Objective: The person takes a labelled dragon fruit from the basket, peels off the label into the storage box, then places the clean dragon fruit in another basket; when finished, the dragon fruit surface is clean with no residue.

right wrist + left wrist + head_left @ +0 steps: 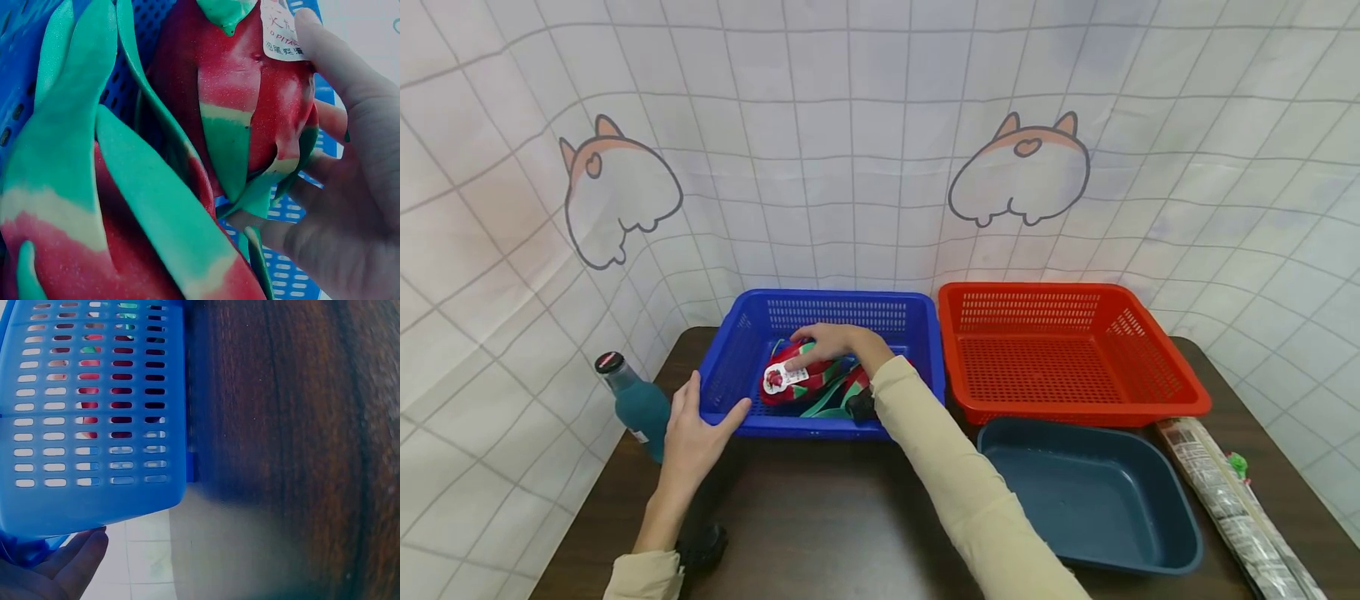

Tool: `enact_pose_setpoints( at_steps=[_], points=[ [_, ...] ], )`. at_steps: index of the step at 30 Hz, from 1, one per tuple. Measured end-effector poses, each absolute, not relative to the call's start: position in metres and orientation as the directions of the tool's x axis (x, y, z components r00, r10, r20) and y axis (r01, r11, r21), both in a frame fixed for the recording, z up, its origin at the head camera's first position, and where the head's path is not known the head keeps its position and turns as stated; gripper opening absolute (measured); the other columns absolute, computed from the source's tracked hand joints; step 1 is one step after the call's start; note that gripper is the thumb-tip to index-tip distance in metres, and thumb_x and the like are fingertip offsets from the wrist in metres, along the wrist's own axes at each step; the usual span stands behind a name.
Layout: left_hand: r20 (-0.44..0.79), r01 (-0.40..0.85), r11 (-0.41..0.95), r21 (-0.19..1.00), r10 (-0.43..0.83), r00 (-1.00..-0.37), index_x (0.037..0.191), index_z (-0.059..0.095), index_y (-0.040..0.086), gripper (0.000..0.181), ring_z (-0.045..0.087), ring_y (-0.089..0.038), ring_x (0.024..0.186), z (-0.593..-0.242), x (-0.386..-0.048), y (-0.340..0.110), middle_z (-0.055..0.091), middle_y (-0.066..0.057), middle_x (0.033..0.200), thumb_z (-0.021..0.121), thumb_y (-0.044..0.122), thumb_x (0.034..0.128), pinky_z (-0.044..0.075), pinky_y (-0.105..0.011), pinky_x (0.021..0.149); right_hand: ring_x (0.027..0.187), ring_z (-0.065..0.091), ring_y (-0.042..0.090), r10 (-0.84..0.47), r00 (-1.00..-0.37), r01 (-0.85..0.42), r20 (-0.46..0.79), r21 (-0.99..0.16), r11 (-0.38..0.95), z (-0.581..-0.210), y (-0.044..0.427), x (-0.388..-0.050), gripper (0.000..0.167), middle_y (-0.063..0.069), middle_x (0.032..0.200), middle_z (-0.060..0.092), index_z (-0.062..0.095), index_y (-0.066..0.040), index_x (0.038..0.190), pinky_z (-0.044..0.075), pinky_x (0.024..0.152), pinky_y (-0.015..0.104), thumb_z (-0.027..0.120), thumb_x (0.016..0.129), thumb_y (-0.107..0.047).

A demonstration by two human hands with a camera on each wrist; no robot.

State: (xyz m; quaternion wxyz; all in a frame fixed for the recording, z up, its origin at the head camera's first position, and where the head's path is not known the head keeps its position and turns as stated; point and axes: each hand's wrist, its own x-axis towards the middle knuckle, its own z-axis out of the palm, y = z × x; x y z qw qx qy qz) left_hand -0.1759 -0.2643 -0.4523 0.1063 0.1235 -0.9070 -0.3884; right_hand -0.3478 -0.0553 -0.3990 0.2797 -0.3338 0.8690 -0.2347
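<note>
Arm (973, 492) extended, right grip (831, 340) (thumb (325, 53) on label (281, 37)) holds a dragon fruit (228, 87).

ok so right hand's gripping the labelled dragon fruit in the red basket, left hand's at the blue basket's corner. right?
Wrong basket: the right hand grips the labelled dragon fruit in the blue basket, as the head view shows. Left hand at the blue basket's corner is correct.

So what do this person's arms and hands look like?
The left hand and right hand are bare. The plain cream fabric left sleeve and matching right sleeve stop short of the hands. A small black device shows by the left cuff, another small black device by the right.
</note>
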Motion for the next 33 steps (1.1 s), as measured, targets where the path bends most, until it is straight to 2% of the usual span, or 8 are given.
enact_pose_setpoints(
  at_steps=[9,14,21,25,28,33],
  points=[
    [0.101,-0.135,0.670,0.730,-0.301,-0.948,0.157,0.005,0.014,0.106,0.031,-0.048,0.138,-0.453,-0.176,-0.266,0.019,-0.022,0.158,0.063,0.062,0.0826,0.032,-0.068,0.105,0.132,0.045,0.021,-0.719,-0.643,-0.487,-0.265,-0.583,0.650,-0.397,-0.061,-0.346,0.064,0.006,0.146,0.048,0.049,-0.015,0.141,0.040,0.111,0.038,0.066,0.088,-0.046],
    [0.127,-0.114,0.674,0.729,-0.298,-0.946,0.157,0.006,0.015,0.105,0.033,-0.048,0.137,-0.455,-0.177,-0.266,0.021,-0.022,0.158,0.063,0.061,0.0826,0.033,-0.068,0.104,0.134,0.044,0.022,-0.726,-0.646,-0.506,-0.237,-0.579,0.640,-0.395,-0.061,-0.346,0.060,0.006,0.145,0.048,0.053,-0.016,0.138,0.041,0.110,0.038,0.069,0.087,-0.044],
    [0.120,-0.115,0.672,0.731,-0.293,-0.948,0.157,0.006,0.014,0.104,0.032,-0.048,0.138,-0.455,-0.176,-0.266,0.021,-0.022,0.157,0.063,0.060,0.0837,0.032,-0.067,0.105,0.132,0.047,0.022,-0.767,-0.614,-0.596,-0.187,-0.528,0.606,-0.396,-0.062,-0.345,0.057,0.007,0.142,0.051,0.055,-0.015,0.136,0.043,0.108,0.037,0.068,0.088,-0.043],
    [0.122,-0.116,0.672,0.731,-0.297,-0.947,0.157,0.006,0.014,0.103,0.032,-0.048,0.138,-0.455,-0.175,-0.267,0.021,-0.022,0.157,0.063,0.060,0.0839,0.032,-0.067,0.105,0.130,0.046,0.022,-0.751,-0.641,-0.605,-0.159,-0.497,0.622,-0.394,-0.063,-0.344,0.059,0.008,0.141,0.050,0.055,-0.018,0.136,0.043,0.108,0.038,0.068,0.087,-0.047],
    [0.125,-0.114,0.670,0.733,-0.297,-0.947,0.157,0.006,0.014,0.104,0.033,-0.048,0.138,-0.456,-0.176,-0.266,0.021,-0.022,0.157,0.063,0.060,0.0837,0.033,-0.066,0.105,0.124,0.048,0.021,-0.737,-0.669,-0.619,-0.096,-0.478,0.623,-0.390,-0.064,-0.344,0.060,0.008,0.137,0.049,0.056,-0.021,0.136,0.045,0.106,0.038,0.068,0.085,-0.050],
    [0.130,-0.105,0.666,0.738,-0.293,-0.947,0.157,0.006,0.013,0.103,0.033,-0.047,0.138,-0.455,-0.176,-0.267,0.021,-0.023,0.157,0.064,0.058,0.0841,0.033,-0.066,0.105,0.106,0.051,0.017,-0.728,-0.683,-0.665,0.063,-0.467,0.583,-0.374,-0.067,-0.344,0.059,0.005,0.122,0.052,0.059,-0.023,0.133,0.049,0.091,0.031,0.070,0.083,-0.053]
  ],
)
